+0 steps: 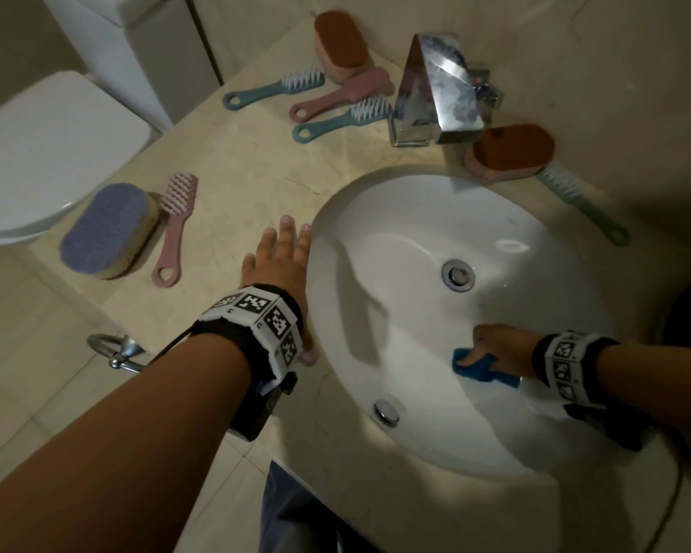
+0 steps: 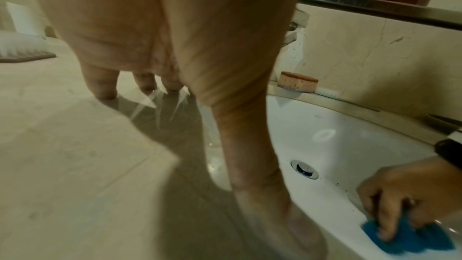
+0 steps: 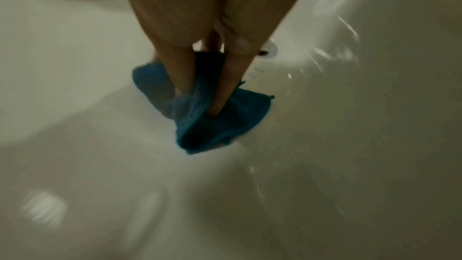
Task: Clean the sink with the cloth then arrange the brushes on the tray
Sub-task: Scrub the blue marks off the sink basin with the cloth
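Note:
My right hand [image 1: 491, 345] grips a crumpled blue cloth [image 1: 475, 369] and presses it against the near right wall of the white sink [image 1: 415, 233]. In the right wrist view, its fingers [image 3: 225, 86] dig into the cloth [image 3: 212, 122]. My left hand [image 1: 284, 253] lies flat with straight fingers on the counter at the sink's left rim. Several brushes lie on the counter: a purple scrub brush [image 1: 108, 229] and a pink handled brush [image 1: 174, 229] at the left, and teal [image 1: 272, 87] and pink [image 1: 344, 93] ones at the back. An orange scrub brush [image 1: 511, 151] lies right of the faucet. No tray is in view.
A chrome faucet [image 1: 439, 85] stands behind the basin, with the drain [image 1: 458, 274] in the middle. A white toilet lid [image 1: 48, 153] is beyond the counter's left edge. A green long-handled brush [image 1: 583, 205] lies along the right rim. A wall backs the counter.

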`<act>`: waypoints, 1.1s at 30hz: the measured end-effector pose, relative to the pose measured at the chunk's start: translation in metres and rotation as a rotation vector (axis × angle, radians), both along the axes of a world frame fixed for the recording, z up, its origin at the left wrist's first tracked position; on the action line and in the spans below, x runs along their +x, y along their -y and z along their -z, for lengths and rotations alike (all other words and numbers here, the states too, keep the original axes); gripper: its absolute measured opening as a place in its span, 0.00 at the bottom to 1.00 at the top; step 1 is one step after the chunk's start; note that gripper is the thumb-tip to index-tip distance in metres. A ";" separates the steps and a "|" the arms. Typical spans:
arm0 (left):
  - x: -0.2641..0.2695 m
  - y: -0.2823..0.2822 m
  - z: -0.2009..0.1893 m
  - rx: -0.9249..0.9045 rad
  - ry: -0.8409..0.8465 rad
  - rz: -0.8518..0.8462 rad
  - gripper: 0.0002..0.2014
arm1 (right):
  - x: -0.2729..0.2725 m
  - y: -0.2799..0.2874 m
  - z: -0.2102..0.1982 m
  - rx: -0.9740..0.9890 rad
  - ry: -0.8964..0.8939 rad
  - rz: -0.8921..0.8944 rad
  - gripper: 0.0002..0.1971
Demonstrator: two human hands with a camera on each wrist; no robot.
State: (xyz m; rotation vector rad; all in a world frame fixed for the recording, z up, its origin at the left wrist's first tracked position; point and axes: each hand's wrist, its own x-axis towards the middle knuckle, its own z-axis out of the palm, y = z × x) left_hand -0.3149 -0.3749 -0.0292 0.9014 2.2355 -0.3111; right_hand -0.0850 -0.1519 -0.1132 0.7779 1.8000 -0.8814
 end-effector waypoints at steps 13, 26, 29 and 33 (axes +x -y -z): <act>0.001 -0.001 -0.001 -0.020 -0.010 0.009 0.80 | -0.069 -0.044 0.003 0.357 -0.249 0.207 0.20; 0.000 -0.001 0.000 -0.009 -0.011 -0.004 0.78 | -0.075 -0.054 0.038 0.447 -0.355 -0.060 0.08; 0.001 -0.002 -0.001 -0.017 -0.006 0.001 0.78 | -0.068 -0.057 0.029 0.416 -0.375 -0.034 0.07; 0.001 -0.002 -0.004 -0.028 -0.004 0.001 0.79 | -0.049 -0.053 0.010 0.491 -0.202 -0.166 0.06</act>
